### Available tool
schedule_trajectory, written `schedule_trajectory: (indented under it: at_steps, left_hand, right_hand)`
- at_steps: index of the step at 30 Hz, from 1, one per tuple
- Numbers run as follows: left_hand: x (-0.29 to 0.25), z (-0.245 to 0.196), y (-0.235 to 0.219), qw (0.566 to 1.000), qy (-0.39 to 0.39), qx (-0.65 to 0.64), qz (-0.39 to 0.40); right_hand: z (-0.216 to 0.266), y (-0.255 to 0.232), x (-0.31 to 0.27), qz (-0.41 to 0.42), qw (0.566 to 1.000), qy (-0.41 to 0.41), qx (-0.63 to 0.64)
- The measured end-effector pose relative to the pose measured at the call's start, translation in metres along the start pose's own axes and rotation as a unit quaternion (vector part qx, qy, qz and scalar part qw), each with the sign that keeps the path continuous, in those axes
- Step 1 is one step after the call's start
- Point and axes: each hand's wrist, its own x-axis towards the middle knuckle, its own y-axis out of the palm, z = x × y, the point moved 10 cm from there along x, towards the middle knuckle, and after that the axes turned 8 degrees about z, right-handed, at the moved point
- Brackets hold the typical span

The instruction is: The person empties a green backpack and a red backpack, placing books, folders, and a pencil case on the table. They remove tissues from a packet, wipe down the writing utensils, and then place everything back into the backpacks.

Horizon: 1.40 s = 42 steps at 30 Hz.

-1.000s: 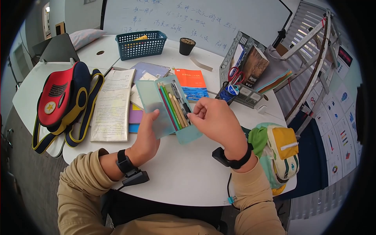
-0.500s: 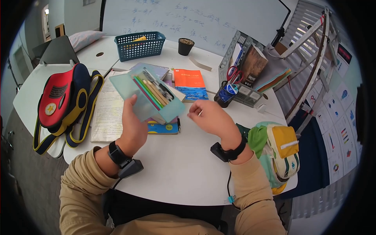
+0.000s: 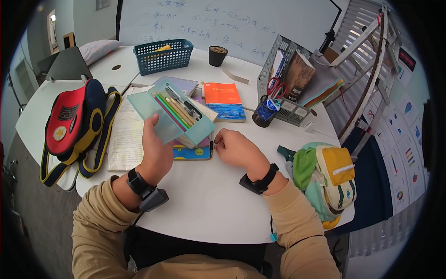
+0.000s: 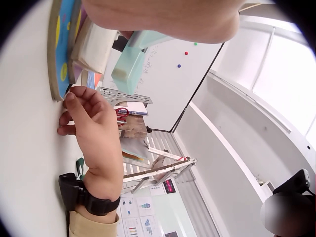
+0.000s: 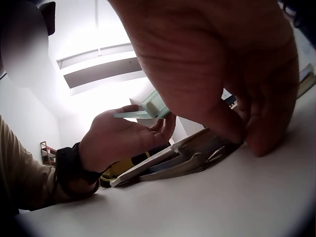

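My left hand (image 3: 157, 151) holds an open, translucent teal pencil case (image 3: 200, 133) tilted above the stacked books, its thumb lying along the near side. Inside are several pencils (image 3: 174, 111) in red, green and bare wood, plus some dark pens (image 3: 191, 109). My right hand (image 3: 239, 148) is low at the table, with thumb and forefinger pinching a black pen (image 3: 211, 149) that lies along the right edge of a blue book (image 3: 190, 154). In the left wrist view, the fingertips of the right hand (image 4: 96, 123) meet at that book's corner.
A red and navy school bag (image 3: 69, 118) stands at left beside an open text book (image 3: 125, 139). Behind are an orange-and-blue book (image 3: 224, 100), a teal basket (image 3: 163, 60) and a pot (image 3: 217, 56). A pen cup (image 3: 264, 116) and a small backpack (image 3: 325, 181) are at right.
The right hand has left the pencil case and come down to the black pen beside the blue book. The left hand has carried the case leftward and tilted it.
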Motion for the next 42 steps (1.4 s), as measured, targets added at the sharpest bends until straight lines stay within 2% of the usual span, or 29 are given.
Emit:
schedule_trajectory:
  at_steps: [3,6,15,18,21,24,25,26,28,29,32,36,42]
  left_hand:
    - [0.0,0.0,0.0,1.0,0.005,0.003,0.007]
    - [0.0,0.001,0.0,1.0,-0.003,-0.003,0.005]
    - [-0.003,-0.001,0.008,1.0,-0.015,0.012,0.012]
    - [-0.005,0.0,0.009,0.999,-0.023,0.022,0.008]
    - [-0.007,0.0,0.01,0.999,-0.04,0.029,0.003]
    - [-0.005,0.007,0.008,0.997,-0.055,0.033,0.03]
    - [-0.005,0.008,0.009,0.996,-0.061,0.035,0.049]
    - [-0.006,0.01,0.01,0.995,-0.068,0.036,0.067]
    - [-0.007,0.014,0.01,0.996,-0.069,0.046,0.042]
    - [-0.008,0.016,0.011,0.996,-0.07,0.051,0.03]
    - [-0.012,0.027,0.019,0.99,-0.092,0.073,0.072]
    - [-0.016,0.045,0.023,0.982,-0.117,0.078,0.128]
    - [-0.024,0.056,0.022,0.983,-0.133,0.074,0.107]
  right_hand:
    - [0.002,-0.003,-0.001,-0.036,0.999,0.017,0.012]
    - [0.002,0.0,0.0,-0.034,0.999,0.018,0.028]
    - [0.005,-0.002,-0.005,0.033,0.999,0.034,-0.022]
    - [-0.002,-0.008,-0.01,0.048,0.995,0.086,-0.027]
    - [-0.004,-0.021,-0.013,0.031,0.99,0.099,-0.099]
    - [-0.014,-0.048,-0.016,0.048,0.987,0.137,-0.064]
    - [-0.014,-0.063,-0.017,0.001,0.987,0.129,-0.096]
    - [-0.008,-0.075,-0.021,-0.033,0.992,0.112,-0.053]
    - [0.009,-0.102,-0.035,-0.101,0.991,0.08,0.035]
    - [0.022,-0.107,-0.04,-0.103,0.99,0.071,0.064]
    - [0.049,-0.105,-0.049,-0.124,0.987,0.031,0.097]
    - [0.072,-0.081,-0.054,-0.079,0.987,0.001,0.143]
    - [0.077,-0.055,-0.051,-0.063,0.99,0.006,0.125]
